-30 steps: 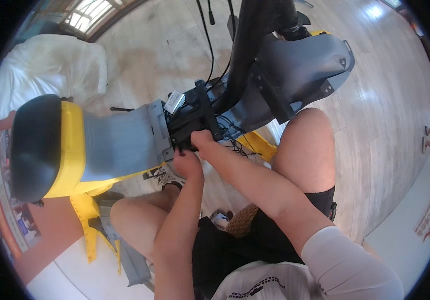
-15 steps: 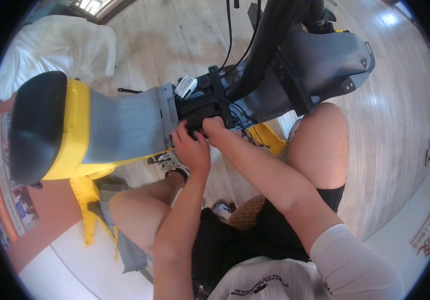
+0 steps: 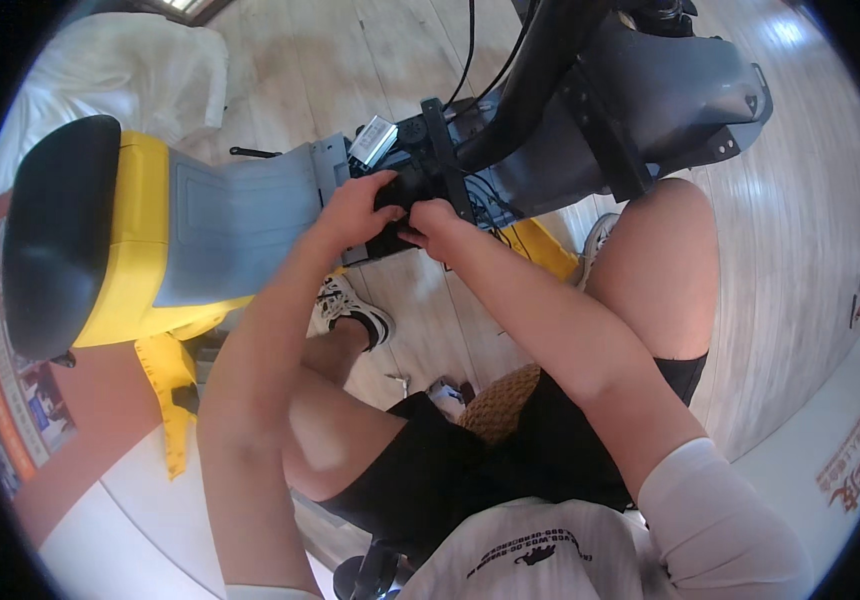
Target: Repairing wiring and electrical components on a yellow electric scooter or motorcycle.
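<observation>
My left hand has its fingers curled on a black component in the middle of the partly assembled scooter. My right hand grips the same part's near side, its fingertips partly hidden. A silver box sits just above them, and dark cables hang beside my right hand. Left of my hands is the blue-grey body panel with a yellow border and black seat. A thick black tube rises to the right.
The grey mudguard extends to the upper right. Yellow panels lie below the seat and under the frame. A white draped cloth is at upper left, the wooden floor at right. My knees flank the scooter's near side.
My left hand has moved up along the black part, and its forearm has swung leftward. My right hand sits higher in view, as does the scooter.
</observation>
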Demonstrator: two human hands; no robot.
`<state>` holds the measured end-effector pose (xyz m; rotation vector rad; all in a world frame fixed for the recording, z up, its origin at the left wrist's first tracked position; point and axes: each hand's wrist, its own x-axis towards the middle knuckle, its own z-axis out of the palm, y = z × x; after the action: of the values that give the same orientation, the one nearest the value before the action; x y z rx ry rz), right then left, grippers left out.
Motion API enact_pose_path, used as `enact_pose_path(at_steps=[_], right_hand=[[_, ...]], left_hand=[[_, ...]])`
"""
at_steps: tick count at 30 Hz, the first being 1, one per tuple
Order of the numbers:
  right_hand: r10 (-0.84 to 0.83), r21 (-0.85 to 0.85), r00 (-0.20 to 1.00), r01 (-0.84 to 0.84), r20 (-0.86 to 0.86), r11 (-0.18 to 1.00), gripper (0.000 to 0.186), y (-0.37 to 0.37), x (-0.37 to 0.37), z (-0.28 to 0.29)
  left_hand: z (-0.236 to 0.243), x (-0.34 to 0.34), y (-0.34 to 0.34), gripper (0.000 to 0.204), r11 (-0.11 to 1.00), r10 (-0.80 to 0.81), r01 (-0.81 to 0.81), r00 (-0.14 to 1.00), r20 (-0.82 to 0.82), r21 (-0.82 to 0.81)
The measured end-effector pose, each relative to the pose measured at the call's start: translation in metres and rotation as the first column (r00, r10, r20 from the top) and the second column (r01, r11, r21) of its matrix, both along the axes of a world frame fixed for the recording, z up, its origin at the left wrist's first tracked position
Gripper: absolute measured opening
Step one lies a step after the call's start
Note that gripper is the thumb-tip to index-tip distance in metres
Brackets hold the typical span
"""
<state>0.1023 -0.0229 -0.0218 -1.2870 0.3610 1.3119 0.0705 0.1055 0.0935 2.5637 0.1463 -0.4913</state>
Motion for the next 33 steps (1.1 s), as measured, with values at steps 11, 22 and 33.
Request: enact_pose_path(at_steps=[11, 22, 33], right_hand=[[-0.359, -0.066, 0.915, 0.353, -0.185, 0.933, 0.027, -0.018, 0.007, 0.067], [0.33, -0.355, 0.435, -0.024, 0.838, 0.934, 0.028, -0.033, -0.03, 0.047], [0.525, -0.546, 0.226, 0.038, 0.82, 0.837, 0.015, -0.024, -0.029, 0.04]], left_hand=[[-0.025, -0.005, 0.002, 0.055, 0.904, 0.304, -0.249, 0.946, 0.113, -0.348], [0.008, -0.024, 0.016, 0.049, 0.894, 0.334, -0.277, 0.936, 0.114, -0.352], [-0.007, -0.028, 0.019, 0.045, 0.883, 0.372, -0.293, 0.913, 0.166, -0.366]])
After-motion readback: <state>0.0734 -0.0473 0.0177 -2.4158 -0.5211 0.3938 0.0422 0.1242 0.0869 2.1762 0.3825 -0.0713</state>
